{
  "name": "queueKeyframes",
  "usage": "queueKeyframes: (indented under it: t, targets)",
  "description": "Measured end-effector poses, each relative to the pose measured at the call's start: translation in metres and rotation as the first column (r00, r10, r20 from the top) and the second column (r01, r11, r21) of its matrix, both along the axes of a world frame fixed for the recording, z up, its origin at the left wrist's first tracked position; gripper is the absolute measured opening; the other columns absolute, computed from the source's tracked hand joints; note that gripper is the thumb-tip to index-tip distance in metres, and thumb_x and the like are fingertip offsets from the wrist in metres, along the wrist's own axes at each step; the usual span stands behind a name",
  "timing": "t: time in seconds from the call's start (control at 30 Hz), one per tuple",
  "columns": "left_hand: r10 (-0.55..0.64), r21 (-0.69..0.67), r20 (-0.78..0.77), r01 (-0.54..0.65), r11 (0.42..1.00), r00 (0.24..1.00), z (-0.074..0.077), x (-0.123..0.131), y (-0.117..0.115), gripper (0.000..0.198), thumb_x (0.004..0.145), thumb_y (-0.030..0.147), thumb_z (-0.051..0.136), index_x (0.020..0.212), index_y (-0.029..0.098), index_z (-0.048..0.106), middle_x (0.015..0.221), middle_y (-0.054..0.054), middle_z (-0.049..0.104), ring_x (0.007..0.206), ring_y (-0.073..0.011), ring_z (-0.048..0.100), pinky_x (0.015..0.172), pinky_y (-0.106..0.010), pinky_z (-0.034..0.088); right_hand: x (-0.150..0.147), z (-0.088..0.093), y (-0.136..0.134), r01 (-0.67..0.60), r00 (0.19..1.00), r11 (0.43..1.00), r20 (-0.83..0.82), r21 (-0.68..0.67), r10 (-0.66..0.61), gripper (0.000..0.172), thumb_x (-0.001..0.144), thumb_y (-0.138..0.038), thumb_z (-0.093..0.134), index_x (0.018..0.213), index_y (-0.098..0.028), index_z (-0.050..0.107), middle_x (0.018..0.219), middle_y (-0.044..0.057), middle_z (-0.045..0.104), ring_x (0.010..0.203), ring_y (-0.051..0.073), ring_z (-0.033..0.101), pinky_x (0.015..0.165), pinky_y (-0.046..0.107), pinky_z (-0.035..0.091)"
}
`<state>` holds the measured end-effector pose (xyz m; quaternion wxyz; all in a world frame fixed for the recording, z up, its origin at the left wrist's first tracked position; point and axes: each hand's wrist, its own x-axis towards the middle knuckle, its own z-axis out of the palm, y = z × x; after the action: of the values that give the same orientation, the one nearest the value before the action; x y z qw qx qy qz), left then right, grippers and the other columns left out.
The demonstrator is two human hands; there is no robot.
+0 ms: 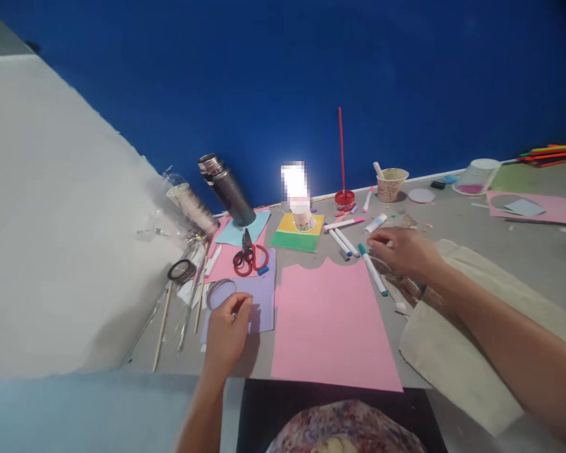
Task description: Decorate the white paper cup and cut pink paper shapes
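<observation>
Over the purple paper [263, 308], my left hand [229, 330] is curled closed beside a clear tape roll [221, 292]. What its fingers hold, if anything, is hidden. My right hand [403, 253] has its fingertips pressed together just right of the teal-capped marker [372, 269]; nothing I can name shows in them. Between the hands lies a pink sheet [332, 324] with a scalloped far edge, its near edge over the table's front. Scissors with red handles [249, 259] rest beyond my left hand. Several markers [346, 241] lie past the pink sheet.
A dark flask [229, 192] stands at the back left, near black tape [182, 270] and wooden sticks [163, 327]. Behind the pink sheet is a brightly lit cup [303, 217]. A paper cup [391, 184] stands back right. Pale cloth [453, 352] lies under my right forearm.
</observation>
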<state>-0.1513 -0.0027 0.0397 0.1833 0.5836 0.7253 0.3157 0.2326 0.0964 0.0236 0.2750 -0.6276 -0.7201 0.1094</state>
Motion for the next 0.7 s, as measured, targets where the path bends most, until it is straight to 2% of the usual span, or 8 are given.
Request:
queueKeyframes:
  t: [0.07,0.2,0.33,0.4,0.47,0.57,0.7]
  targets:
    - [0.036,0.033,-0.077,-0.033,0.999,0.996,0.000,-0.001,0.002,0.030,0.086,0.045,0.054,0.089,0.021,0.071,0.089,-0.007,0.075,0.084,-0.0250,0.069,0.079,-0.036,0.051,0.001,0.000,0.000,0.054,0.998,0.998,0.014,-0.031,-0.053,0.029,0.091,-0.036,0.054,0.087,-0.023,0.079,0.091,0.007,0.081,0.078,0.024,0.070,0.065,0.032,0.042]
    - [0.027,0.043,-0.248,-0.017,0.999,0.968,0.010,-0.011,0.019,0.027,0.092,0.040,0.049,0.095,0.021,0.069,0.102,-0.010,0.076,0.096,-0.0273,0.069,0.089,-0.039,0.050,0.005,0.000,0.005,0.091,0.996,0.993,-0.001,-0.069,-0.092,0.031,0.091,-0.040,0.053,0.085,-0.023,0.078,0.086,0.006,0.081,0.075,0.024,0.069,0.062,0.031,0.039]
    - [-0.011,-0.016,-0.470,0.004,1.000,0.883,0.029,-0.020,0.067,0.033,0.097,0.040,0.046,0.110,0.019,0.066,0.118,-0.016,0.073,0.115,-0.0324,0.066,0.095,-0.041,0.047,0.007,-0.005,0.009,0.055,0.998,0.996,-0.025,-0.072,-0.057,0.031,0.090,-0.041,0.052,0.086,-0.023,0.077,0.086,0.007,0.081,0.077,0.024,0.071,0.066,0.031,0.041]
    - [-0.015,-0.132,-0.524,-0.063,0.989,0.852,0.034,-0.022,0.096,0.046,0.098,0.049,0.047,0.126,0.016,0.061,0.127,-0.021,0.071,0.119,-0.0365,0.066,0.090,-0.042,0.048,0.005,-0.008,0.010,0.012,1.000,0.998,-0.020,-0.055,-0.013,0.032,0.091,-0.040,0.051,0.086,-0.022,0.077,0.086,0.007,0.081,0.079,0.025,0.071,0.068,0.031,0.043]
    - [-0.030,-0.245,-0.562,-0.132,0.961,0.826,0.035,-0.024,0.120,0.056,0.096,0.057,0.048,0.132,0.014,0.057,0.129,-0.024,0.070,0.119,-0.0399,0.066,0.087,-0.043,0.048,0.004,-0.009,0.010,-0.018,1.000,0.998,-0.011,-0.061,0.017,0.032,0.092,-0.039,0.050,0.085,-0.022,0.077,0.086,0.007,0.081,0.077,0.024,0.071,0.069,0.031,0.043]
    - [-0.044,-0.276,-0.561,-0.137,0.951,0.827,0.027,-0.025,0.140,0.046,0.090,0.048,0.059,0.120,0.013,0.062,0.121,-0.025,0.073,0.112,-0.0387,0.070,0.080,-0.038,0.048,0.002,-0.007,0.008,-0.061,0.998,0.995,-0.015,-0.079,0.060,0.031,0.092,-0.036,0.050,0.084,-0.022,0.077,0.086,0.007,0.081,0.075,0.022,0.071,0.069,0.030,0.041]
    - [-0.031,-0.219,-0.535,-0.104,0.970,0.845,0.016,-0.032,0.147,0.030,0.088,0.041,0.058,0.097,0.014,0.065,0.093,-0.021,0.076,0.091,-0.0330,0.073,0.068,-0.033,0.045,0.000,-0.001,0.006,-0.083,0.996,0.993,-0.038,-0.082,0.080,0.028,0.093,-0.033,0.053,0.084,-0.023,0.077,0.084,0.005,0.081,0.077,0.021,0.070,0.069,0.030,0.040]
